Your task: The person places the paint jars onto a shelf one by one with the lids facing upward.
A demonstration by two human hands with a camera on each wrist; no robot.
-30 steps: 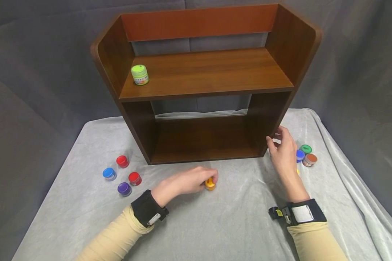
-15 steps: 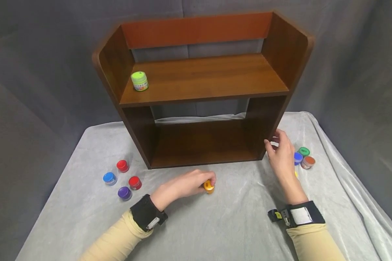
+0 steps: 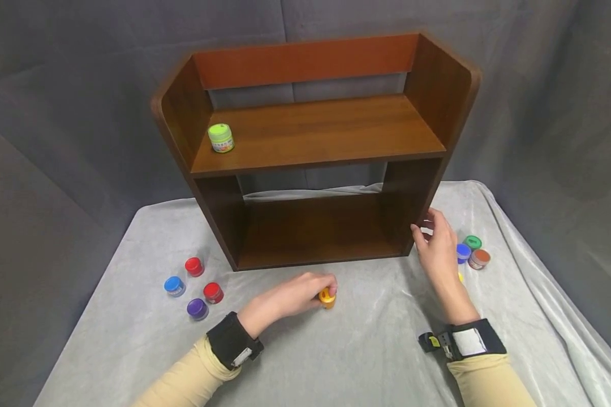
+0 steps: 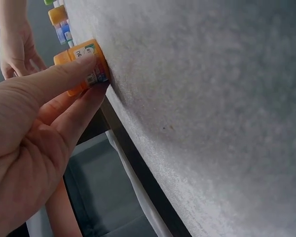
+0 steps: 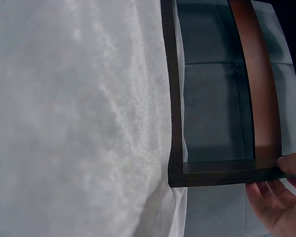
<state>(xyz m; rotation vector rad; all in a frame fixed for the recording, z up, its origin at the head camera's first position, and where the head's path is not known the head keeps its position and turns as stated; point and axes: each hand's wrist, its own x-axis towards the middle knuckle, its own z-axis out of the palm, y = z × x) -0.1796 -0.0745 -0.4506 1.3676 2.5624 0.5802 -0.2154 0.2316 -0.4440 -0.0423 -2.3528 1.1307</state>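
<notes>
My left hand pinches a small orange jar between thumb and fingers, in front of the shelf. In the left wrist view the jar shows a printed label, partly covered by the thumb, and its base is at the cloth. My right hand grips the right side panel of the dark brown two-level shelf. The right wrist view has the thumb on one face of that panel and the fingers of the right hand on the other.
A lime-green jar stands at the upper board's left end. Left of the shelf are red, blue and purple jars. Green, blue and brown jars cluster beside my right hand, with a yellow one partly hidden.
The whole scene has shifted downward in the head view. Both hands keep their holds on the jar and the shelf, with no clear movement relative to the shelf.
</notes>
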